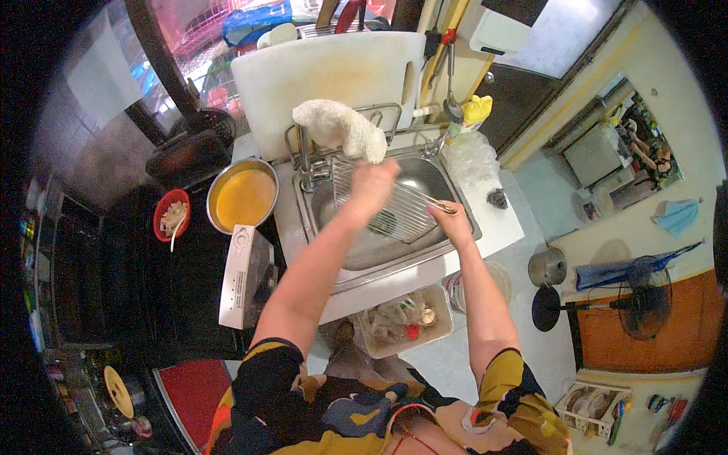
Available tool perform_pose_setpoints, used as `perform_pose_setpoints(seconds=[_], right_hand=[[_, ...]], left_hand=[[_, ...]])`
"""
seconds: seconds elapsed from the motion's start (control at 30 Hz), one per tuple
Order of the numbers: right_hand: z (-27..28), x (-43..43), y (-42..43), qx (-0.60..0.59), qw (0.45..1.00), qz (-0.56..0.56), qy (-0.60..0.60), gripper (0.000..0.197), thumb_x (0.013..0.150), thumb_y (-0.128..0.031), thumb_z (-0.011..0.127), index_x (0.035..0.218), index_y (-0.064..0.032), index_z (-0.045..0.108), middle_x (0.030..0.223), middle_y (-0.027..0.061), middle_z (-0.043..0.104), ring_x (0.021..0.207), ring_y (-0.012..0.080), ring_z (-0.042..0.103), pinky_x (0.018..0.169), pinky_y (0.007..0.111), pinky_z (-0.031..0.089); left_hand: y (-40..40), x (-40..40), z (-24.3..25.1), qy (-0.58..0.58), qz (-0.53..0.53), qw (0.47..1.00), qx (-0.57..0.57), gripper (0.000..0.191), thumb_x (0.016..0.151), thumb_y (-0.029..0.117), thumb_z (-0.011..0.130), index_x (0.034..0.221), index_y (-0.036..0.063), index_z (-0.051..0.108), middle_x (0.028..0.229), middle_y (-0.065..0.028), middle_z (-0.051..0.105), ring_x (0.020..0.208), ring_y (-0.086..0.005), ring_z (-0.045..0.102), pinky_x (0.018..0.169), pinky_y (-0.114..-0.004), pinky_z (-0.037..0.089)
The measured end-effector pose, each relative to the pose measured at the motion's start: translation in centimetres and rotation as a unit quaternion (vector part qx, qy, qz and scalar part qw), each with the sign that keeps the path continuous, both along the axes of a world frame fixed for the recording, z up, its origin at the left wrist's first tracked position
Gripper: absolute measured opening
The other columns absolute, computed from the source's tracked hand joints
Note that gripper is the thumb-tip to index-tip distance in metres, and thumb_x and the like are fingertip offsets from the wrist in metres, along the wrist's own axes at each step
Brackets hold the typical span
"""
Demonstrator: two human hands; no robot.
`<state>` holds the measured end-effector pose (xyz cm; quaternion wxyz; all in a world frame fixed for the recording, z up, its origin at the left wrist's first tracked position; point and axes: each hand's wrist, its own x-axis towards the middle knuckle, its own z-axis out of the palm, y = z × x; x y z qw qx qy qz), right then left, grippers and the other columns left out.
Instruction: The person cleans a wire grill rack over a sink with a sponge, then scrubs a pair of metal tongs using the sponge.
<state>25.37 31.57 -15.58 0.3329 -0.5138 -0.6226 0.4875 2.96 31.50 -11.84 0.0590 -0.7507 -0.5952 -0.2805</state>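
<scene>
A wire rack with thin parallel bars is held at a tilt over the steel sink. My right hand grips its right end, where a narrow brass-coloured metal piece shows. Over the rack's upper middle is my left hand, blurred, so I cannot tell whether it holds anything. Just behind that hand, a white terry cloth is draped over the faucet.
Left of the sink stands a steel bowl of orange liquid, near a red bowl with a spoon. A large white cutting board leans behind. Plastic bags lie on the right. Below the counter sits a waste bin.
</scene>
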Motion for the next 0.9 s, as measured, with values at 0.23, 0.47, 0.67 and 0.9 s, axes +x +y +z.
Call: perform_pose_setpoints(seconds=[0.23,0.47,0.67,0.9], right_hand=[[-2.4,2.4,0.0,0.117,0.983,-0.136,-0.042,0.011,0.077,-0.01,0.064,0.084,-0.0017,0.063,0.07,-0.0014,0.057,0.06,0.0053,0.047,0.055,0.021,0.037],[-0.1,-2.2,-5.3,-0.197,0.87,-0.285,0.35,0.036,0.082,-0.042,0.06,0.085,-0.0073,0.052,0.074,0.0027,0.048,0.068,0.0157,0.051,0.049,0.036,0.047],[1.6,-3.9,-3.9,-0.196,0.849,-0.152,0.467,0.026,0.091,-0.023,0.046,0.103,-0.0009,0.053,0.097,0.0093,0.059,0.078,0.02,0.06,0.053,0.031,0.051],[3.0,-2.5,-2.7,-0.183,0.843,-0.184,0.471,0.022,0.089,-0.015,0.048,0.101,0.0013,0.056,0.09,0.0098,0.061,0.072,0.0176,0.061,0.049,0.026,0.05]], left_hand=[[-1.7,9.1,2.2,-0.124,-0.03,0.987,-0.102,0.012,0.081,0.018,0.05,0.078,0.0064,0.053,0.07,-0.0145,0.06,0.074,-0.0323,0.06,0.061,-0.045,0.046],[-1.3,8.8,1.6,-0.182,0.021,0.975,-0.122,0.021,0.088,0.024,0.045,0.083,0.0052,0.052,0.075,-0.0197,0.06,0.077,-0.0382,0.059,0.064,-0.05,0.044],[-1.1,10.1,2.7,-0.38,-0.04,0.891,-0.244,0.042,0.089,0.041,0.045,0.102,0.0016,0.051,0.091,-0.0248,0.059,0.088,-0.0413,0.057,0.076,-0.045,0.045],[-2.2,3.1,2.0,-0.126,-0.203,0.936,-0.257,0.043,0.086,0.035,0.052,0.117,0.0047,0.05,0.099,-0.0211,0.06,0.094,-0.0363,0.058,0.08,-0.042,0.046]])
